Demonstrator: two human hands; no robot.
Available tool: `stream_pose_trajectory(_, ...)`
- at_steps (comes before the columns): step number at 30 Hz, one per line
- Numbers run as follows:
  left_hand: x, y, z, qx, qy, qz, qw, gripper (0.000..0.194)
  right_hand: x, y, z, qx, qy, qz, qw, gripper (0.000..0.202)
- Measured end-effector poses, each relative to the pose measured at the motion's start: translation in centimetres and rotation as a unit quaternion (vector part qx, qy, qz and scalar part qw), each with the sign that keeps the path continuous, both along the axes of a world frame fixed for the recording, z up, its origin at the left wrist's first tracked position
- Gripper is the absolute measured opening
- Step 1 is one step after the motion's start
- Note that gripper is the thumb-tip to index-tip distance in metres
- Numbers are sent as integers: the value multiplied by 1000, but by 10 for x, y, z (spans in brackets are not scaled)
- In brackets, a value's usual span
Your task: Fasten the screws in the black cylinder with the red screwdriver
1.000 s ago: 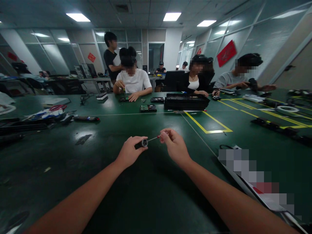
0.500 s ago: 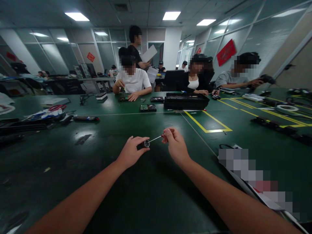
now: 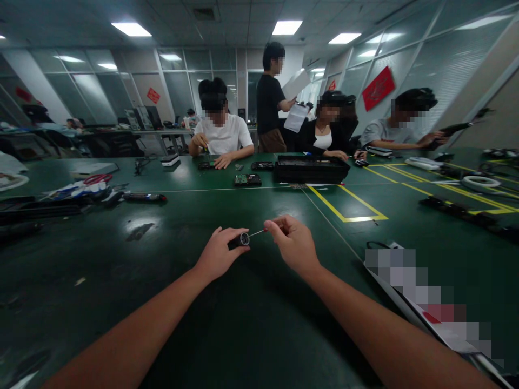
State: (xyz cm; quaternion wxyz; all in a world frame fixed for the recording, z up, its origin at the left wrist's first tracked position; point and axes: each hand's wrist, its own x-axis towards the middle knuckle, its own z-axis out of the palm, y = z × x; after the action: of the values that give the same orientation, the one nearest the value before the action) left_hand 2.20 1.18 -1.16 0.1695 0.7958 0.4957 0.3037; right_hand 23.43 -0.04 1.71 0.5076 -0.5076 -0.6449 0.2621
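My left hand (image 3: 221, 251) is closed around a short black cylinder (image 3: 244, 239), shaped like a flashlight, whose silver-rimmed round end faces me and to the right. Between the thumb and fingers of my right hand (image 3: 294, 240) is a thin screwdriver (image 3: 258, 233) with a red part by the fingertips. Its metal shaft slants down to the left, with the tip at the rim of the cylinder's end; whether it is inside or only touching I cannot tell. Most of the screwdriver's handle is hidden by my fingers. Both hands are above the green table (image 3: 243, 329).
A pixelated white packet (image 3: 430, 302) lies right of my right arm. Farther off are a long black tray (image 3: 310, 168), a circuit board unit (image 3: 246, 180), and a dark pen-like tool (image 3: 145, 198). Cables and tools (image 3: 87, 186) pile up at left. Several people work across the table.
My right hand has turned slightly, its fingers covering more of the screwdriver. My left hand stays put with the cylinder. The standing person with papers has moved right.
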Motion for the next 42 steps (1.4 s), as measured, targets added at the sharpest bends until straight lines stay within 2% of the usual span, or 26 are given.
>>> stream_pose_trajectory(3, -2, 1, 0, -2, 5, 4, 1000, 39, 1, 0, -2, 31, -3, 75, 997, 13)
stream_pose_trajectory(5, -3, 1, -1, -1, 3, 10, 1000, 39, 1, -1, -2, 43, -28, 99, 994, 9)
stream_pose_trajectory(7, -3, 2, -1, 2, 1, 15, 1000, 40, 1, -3, -1, 39, -53, 85, 994, 11)
stream_pose_trajectory(11, -2, 0, -1, 3, 7, 11, 1000, 39, 1, -2, -2, 28, -79, 25, 996, 28)
stream_pose_trajectory(17, -1, -1, 1, -3, 3, 14, 1000, 39, 3, 0, -5, 44, -68, 58, 995, 25)
stream_pose_trajectory(23, -1, -1, 0, 0, -5, 11, 1000, 38, 1, -2, -1, 45, -77, 27, 996, 35)
stream_pose_trajectory(31, -3, 1, -2, 5, -10, 12, 1000, 40, 1, -3, 0, 45, -94, 59, 993, 35)
stream_pose_trajectory(37, -3, 3, -3, 8, -13, 8, 1000, 39, 2, -2, 0, 10, -95, 35, 995, 33)
stream_pose_trajectory(42, -3, 1, -1, 4, -9, 16, 1000, 40, -1, 0, -6, 24, -1, 58, 998, 20)
